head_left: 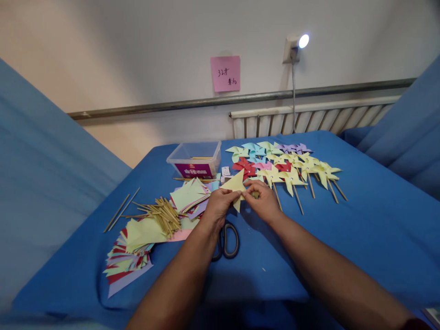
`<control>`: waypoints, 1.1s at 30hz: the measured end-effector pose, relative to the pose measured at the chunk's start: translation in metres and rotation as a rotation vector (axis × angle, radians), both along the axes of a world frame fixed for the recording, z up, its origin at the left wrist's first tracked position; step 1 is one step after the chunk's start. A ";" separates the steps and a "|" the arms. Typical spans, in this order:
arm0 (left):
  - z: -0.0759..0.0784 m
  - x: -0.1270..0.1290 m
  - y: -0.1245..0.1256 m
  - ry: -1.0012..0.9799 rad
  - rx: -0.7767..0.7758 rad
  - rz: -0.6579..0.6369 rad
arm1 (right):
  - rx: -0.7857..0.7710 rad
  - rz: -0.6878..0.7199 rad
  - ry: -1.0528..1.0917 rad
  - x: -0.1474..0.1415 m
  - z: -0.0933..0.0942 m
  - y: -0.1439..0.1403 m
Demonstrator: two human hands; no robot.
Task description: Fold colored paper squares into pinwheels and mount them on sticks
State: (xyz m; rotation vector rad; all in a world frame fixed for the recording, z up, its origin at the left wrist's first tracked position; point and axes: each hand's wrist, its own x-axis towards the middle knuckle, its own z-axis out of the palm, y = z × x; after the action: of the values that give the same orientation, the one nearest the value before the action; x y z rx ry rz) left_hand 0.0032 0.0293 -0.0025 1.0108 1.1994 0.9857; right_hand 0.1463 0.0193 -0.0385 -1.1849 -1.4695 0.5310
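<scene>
Above the blue table [343, 256], beyond the black scissors [237, 243], the left hand [219, 205] and right hand [265, 201] pinch the yellow paper piece [235, 183], thumbs and fingertips closed on it. The plastic box [216, 160] bears a purple label [194, 171], its white characters not clearly legible. The pink note [225, 74] begins "32".

The held paper [234, 183] looks matt, the tub [216, 160] smooth plastic.

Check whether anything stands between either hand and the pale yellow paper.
Nothing visible does. The left hand and the right hand both have their fingertips on the pale yellow paper. The black scissor handles lie nearer the person, outside that contact.
</scene>
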 end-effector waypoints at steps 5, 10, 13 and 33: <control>0.005 -0.001 -0.002 0.104 0.032 0.015 | -0.106 0.004 0.220 0.001 0.001 0.001; 0.014 -0.006 -0.004 0.142 -0.004 -0.081 | -0.338 0.221 0.618 0.009 0.010 0.004; 0.016 -0.010 -0.003 0.205 0.016 -0.139 | -0.467 0.418 0.655 0.012 0.015 0.001; -0.005 0.012 -0.006 -0.418 -0.178 0.007 | -0.260 0.014 0.946 -0.017 -0.006 0.003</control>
State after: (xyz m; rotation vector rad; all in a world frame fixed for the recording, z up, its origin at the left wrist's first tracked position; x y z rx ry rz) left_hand 0.0154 0.0236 -0.0080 0.6209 0.9224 1.0155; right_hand 0.1289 0.0221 -0.0449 -0.9012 -0.6026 1.1271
